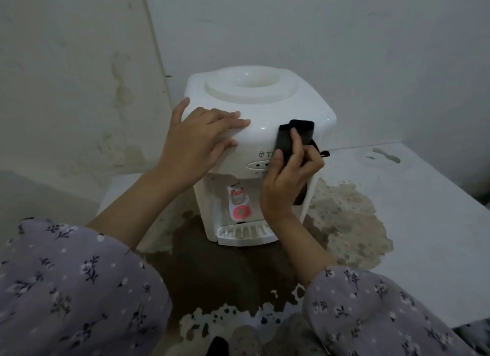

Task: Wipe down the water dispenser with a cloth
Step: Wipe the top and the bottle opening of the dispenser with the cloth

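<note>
Stained counter (424, 196) — water dispenser (254, 109): left hand (196, 143) flat, fingers straight, at its 9 o'clock; right hand (286, 180) clamping my black cloth (283, 141) at 3 o'clock.

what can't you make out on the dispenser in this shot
- Head view: the brand lettering is cut short by the right hand and black cloth; only its start reads.
- Head view: whatever sits beside the red tap is hidden behind the right wrist.
- Head view: the water dispenser's back faces away from the camera.
- Head view: the indicator panel is too small to read.
</note>
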